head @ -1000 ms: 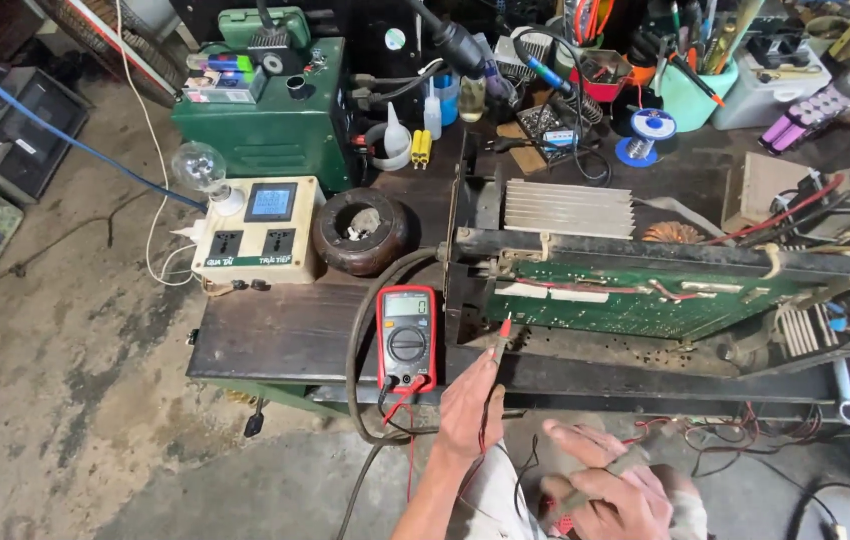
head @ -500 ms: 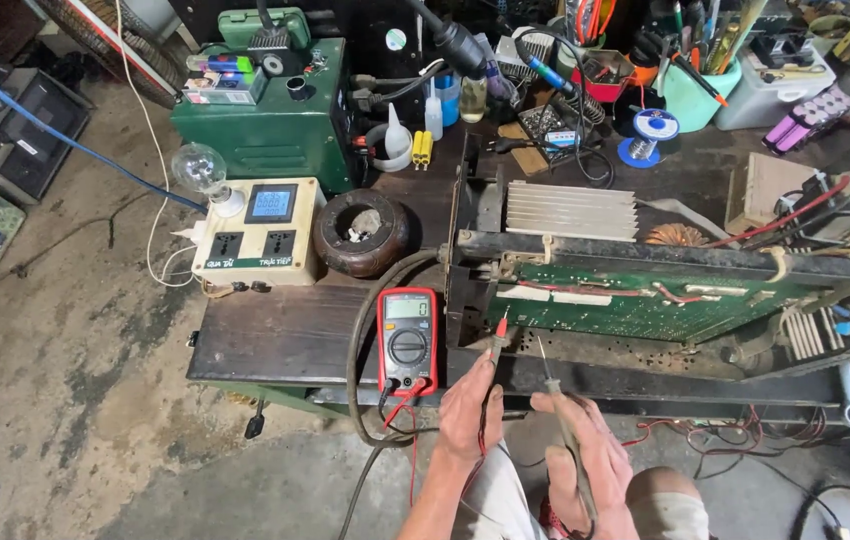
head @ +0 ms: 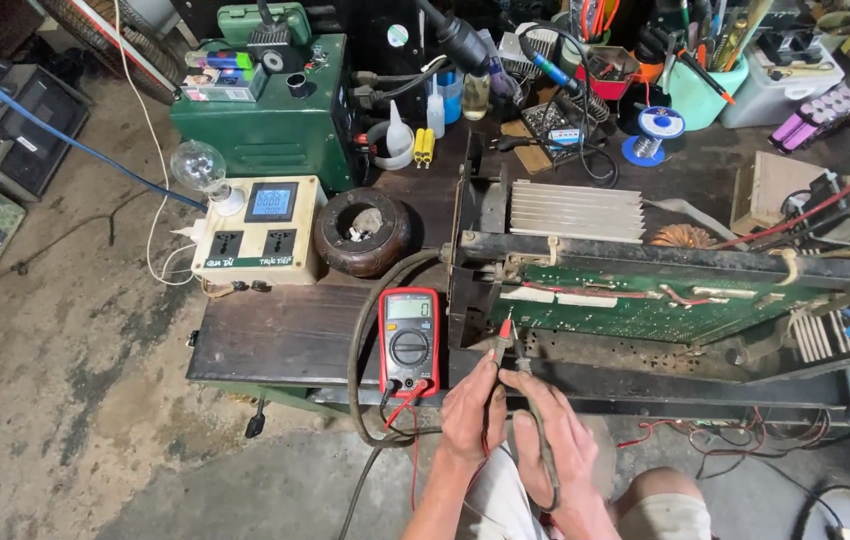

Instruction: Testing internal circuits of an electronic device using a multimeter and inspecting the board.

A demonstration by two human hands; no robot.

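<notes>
- The left hand (head: 472,415) pinches a red probe (head: 502,341); the right hand (head: 555,440) grips a black probe (head: 525,372).
- Both wrists are cut off by the lower frame edge; the probe tips are too small to make out.
- Just left of the hands lies a red meter (head: 409,341), with a green circuit board (head: 635,305) beyond the fingers.

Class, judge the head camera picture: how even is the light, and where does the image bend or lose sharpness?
Head view: soft, even daylight, weak shadows; the multimeter and both hands, left, right, are sharp; wide-lens bending at the edges; the dark top shelf loses detail.
</notes>
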